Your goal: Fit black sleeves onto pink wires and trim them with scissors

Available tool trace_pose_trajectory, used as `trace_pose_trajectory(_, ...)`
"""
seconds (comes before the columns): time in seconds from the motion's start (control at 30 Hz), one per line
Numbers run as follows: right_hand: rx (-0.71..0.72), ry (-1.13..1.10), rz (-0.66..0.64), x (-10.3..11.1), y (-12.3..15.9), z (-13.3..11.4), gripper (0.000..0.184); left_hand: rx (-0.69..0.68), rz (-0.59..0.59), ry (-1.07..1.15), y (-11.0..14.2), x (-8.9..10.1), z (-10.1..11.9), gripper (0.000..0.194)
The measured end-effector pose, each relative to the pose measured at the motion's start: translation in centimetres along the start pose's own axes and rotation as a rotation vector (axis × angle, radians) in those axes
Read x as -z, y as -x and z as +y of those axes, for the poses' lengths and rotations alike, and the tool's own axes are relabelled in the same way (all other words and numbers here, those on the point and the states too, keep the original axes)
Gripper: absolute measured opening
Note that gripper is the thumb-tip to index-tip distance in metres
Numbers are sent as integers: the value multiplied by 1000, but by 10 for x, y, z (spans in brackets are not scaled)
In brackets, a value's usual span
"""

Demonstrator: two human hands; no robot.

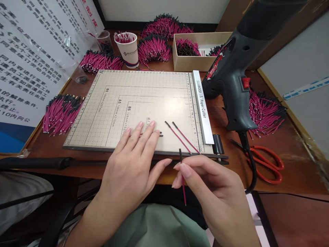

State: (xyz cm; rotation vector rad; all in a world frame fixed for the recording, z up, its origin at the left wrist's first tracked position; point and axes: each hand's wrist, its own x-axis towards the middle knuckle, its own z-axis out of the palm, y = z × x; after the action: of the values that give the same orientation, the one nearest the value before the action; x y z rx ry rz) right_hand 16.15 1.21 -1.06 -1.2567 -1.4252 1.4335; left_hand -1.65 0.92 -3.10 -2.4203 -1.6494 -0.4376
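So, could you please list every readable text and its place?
"WOOD三木 Paper Cutter": silver bar
"B5": cutter board
"A5 148mm x210mm": board
"B6": board
"5" and "10": ruler
"制度", "执行", "终止": sign
Too blurred or small: cup logo, heat gun label, most ruler numbers, some sign lines.

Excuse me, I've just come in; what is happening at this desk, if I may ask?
A person's right hand pinches one pink wire between thumb and fingers, its black end pointing up. The left hand lies flat on the paper cutter, and black wire tips show beside its fingers. Two more wires lie on the board to its right. Bunches of similar wires sit around the cutter, with red-handled scissors on the right.
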Motion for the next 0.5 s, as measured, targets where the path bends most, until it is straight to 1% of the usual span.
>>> trace_pose_trajectory(0.27, -27, -12, -1, -1, 1, 0, 23, 43, -16, 17, 0, 1, 6, 57)
trace_pose_trajectory(0.37, -10, -6, 3, -1, 2, 1, 23, 66, -14, 17, 1, 0, 7, 60)
trace_pose_trajectory(0.5, -5, -5, 14, -1, 2, 0, 22, 64, -22, 11, 1, 0, 8, 60)
